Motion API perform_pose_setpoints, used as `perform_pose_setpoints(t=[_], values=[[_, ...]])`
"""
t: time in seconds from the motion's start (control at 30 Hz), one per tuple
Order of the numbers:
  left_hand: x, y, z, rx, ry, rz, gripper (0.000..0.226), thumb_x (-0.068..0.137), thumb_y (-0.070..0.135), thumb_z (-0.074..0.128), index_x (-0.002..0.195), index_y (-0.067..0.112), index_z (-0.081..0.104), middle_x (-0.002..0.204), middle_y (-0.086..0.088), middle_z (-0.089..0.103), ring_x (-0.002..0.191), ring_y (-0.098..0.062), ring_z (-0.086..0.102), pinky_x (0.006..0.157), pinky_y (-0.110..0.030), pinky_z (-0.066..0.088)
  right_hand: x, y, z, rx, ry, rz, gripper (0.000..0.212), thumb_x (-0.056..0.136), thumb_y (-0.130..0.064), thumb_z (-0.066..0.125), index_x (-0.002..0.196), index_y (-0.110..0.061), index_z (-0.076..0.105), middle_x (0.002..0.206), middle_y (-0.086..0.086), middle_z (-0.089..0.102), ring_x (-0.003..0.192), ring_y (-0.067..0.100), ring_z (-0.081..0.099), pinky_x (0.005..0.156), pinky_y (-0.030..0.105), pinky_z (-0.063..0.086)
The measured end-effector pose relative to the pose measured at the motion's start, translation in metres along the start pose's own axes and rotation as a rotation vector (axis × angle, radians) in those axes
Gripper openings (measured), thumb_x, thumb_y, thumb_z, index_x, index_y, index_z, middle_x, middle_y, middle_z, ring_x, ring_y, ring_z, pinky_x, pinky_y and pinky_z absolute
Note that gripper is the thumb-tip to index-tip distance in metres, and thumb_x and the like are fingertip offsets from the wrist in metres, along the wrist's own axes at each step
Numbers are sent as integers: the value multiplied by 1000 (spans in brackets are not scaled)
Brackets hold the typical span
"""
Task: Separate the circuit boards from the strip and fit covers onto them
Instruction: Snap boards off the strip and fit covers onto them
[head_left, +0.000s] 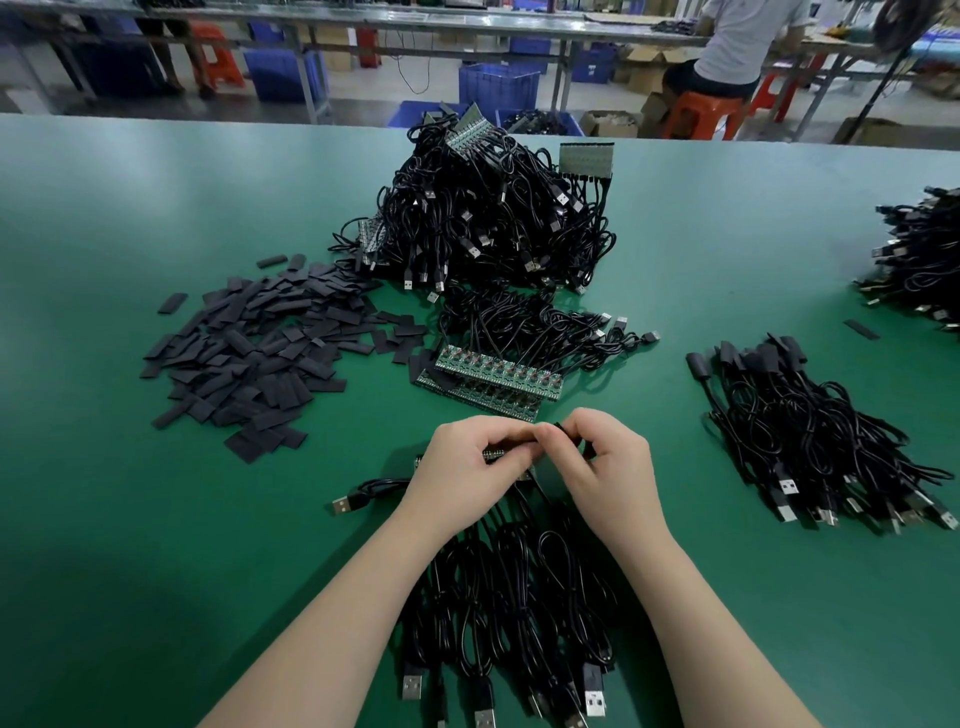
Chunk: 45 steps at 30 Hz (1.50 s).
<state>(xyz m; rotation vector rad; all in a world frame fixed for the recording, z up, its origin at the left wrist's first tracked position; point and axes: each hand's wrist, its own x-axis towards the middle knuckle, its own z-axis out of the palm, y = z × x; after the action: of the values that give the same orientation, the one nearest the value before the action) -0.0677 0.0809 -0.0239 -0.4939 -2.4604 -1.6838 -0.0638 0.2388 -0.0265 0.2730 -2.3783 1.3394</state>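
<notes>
Left hand (470, 467) grips my strip (501, 453); right hand (597, 457) pinches its end board.
Snapping step, I judge; next needs a cover (244, 358).

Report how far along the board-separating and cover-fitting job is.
Done: a batch of covered cables lies at the right. In hand: the left hand and right hand both grip a board strip, its cables trailing toward the person. Left: two more strips just beyond the hands, the big tangled heap behind, and a pile of loose black covers at the left.
</notes>
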Motion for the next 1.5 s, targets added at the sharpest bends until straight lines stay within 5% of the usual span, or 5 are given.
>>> perform_pose_setpoints(t=[0.2, 0.53, 0.8, 1.2, 1.5], values=[[2, -7, -2, -9, 128, -26, 31, 85, 11, 70, 100, 37, 75, 95, 28, 70, 91, 6, 65, 79, -8, 47, -3, -10, 4, 328, -5, 258, 15, 76, -22, 84, 74, -31, 73, 67, -16, 70, 60, -5, 58, 59, 9, 44], [-1, -2, 0, -13, 136, -19, 40, 85, 20, 72, 109, 51, 65, 92, 19, 71, 97, 1, 64, 86, -8, 44, -2, -14, -2, 505, -40, 353, 12, 83, -12, 77, 88, -23, 80, 86, -4, 78, 81, 3, 70, 71, 13, 51], [2, -2, 1, 731, -23, -72, 39, 89, 52, 58, 121, 31, 68, 115, 14, 61, 109, -11, 53, 95, -32, 38, 7, -5, -15, 516, 207, 483, 8, 81, -21, 79, 75, -25, 78, 74, -2, 76, 67, 3, 66, 64, 15, 53], [-1, 5, -5, 381, 151, -80, 22, 93, 36, 62, 114, 36, 68, 90, 29, 60, 94, 6, 58, 73, -6, 41, 4, -7, -7, 521, 151, 461, 13, 81, -21, 80, 74, -32, 78, 74, -2, 75, 70, 8, 68, 64, 18, 54], [-4, 4, -5, 236, 39, -63, 17, 100, 32, 50, 111, 36, 63, 79, 21, 67, 73, 7, 60, 62, -17, 46, 2, -12, -5, 695, 114, 424, 7, 87, -8, 71, 88, -15, 71, 81, 4, 76, 80, 19, 75, 66, 22, 57]])
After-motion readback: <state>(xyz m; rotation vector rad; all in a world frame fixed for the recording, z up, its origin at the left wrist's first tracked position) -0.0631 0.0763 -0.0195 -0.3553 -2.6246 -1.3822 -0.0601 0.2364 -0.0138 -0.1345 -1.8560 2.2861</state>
